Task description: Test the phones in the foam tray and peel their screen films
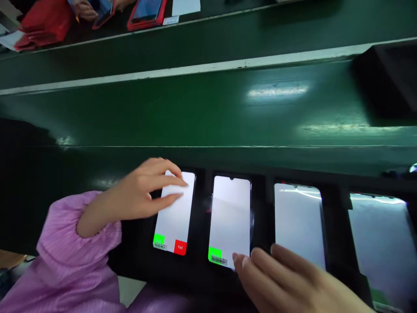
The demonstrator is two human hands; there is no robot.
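Note:
Several smartphones with bright white screens lie in a row in a black tray point(202, 182). My left hand point(153, 187) is over the upper part of the leftmost phone point(174, 217), fingers apart and holding nothing. That phone shows a green box and a red "Fail" box at its bottom, with a barcode label. Over the lower right corner of the second phone point(230, 217) is my right hand point(283, 278), its thumb and forefinger close together; whether they touch the screen I cannot tell. The third phone point(299, 221) is partly covered by that hand. Far right lies another phone point(381, 243).
Beyond the tray stretches a green work surface point(163, 108) with a pale edge strip. A dark box point(387, 82) stands at the right. At the upper left, another person's hands point(85, 9) hold a phone near red bags point(47, 21) and a phone on a red case point(146, 13).

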